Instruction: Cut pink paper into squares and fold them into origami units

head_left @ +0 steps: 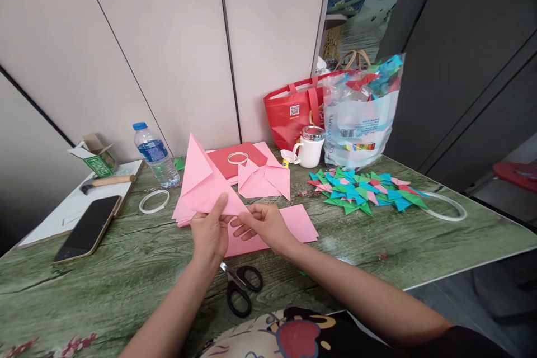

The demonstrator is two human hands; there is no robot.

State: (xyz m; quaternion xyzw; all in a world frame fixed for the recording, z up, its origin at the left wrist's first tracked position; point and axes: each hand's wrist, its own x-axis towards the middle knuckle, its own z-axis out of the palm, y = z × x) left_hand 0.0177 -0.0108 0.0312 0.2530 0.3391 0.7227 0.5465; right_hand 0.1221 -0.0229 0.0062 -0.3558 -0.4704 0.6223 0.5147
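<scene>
A folded sheet of pink paper (pixel 205 179) is held up between both hands, its pointed tip upward. My left hand (pixel 211 229) pinches its lower edge, thumb on the front face. At its right corner, my right hand (pixel 264 226) grips the paper between thumb and fingers. Beneath the hands lies a stack of pink paper (pixel 297 224) on the table. Just behind are folded pink pieces (pixel 266 182) and a red sheet (pixel 255 151) with a roll of white tape (pixel 238 158) on it. Black-handled scissors (pixel 241 285) lie close to my left forearm, their blades mostly hidden.
On the left are a phone (pixel 88 228), a hammer (pixel 109 180), a tape roll (pixel 154 201) and a water bottle (pixel 156 154). To the right sit a white mug (pixel 310 148), a red bag (pixel 289 117), a filled plastic bag (pixel 361 123) and a pile of coloured folded paper (pixel 364 190).
</scene>
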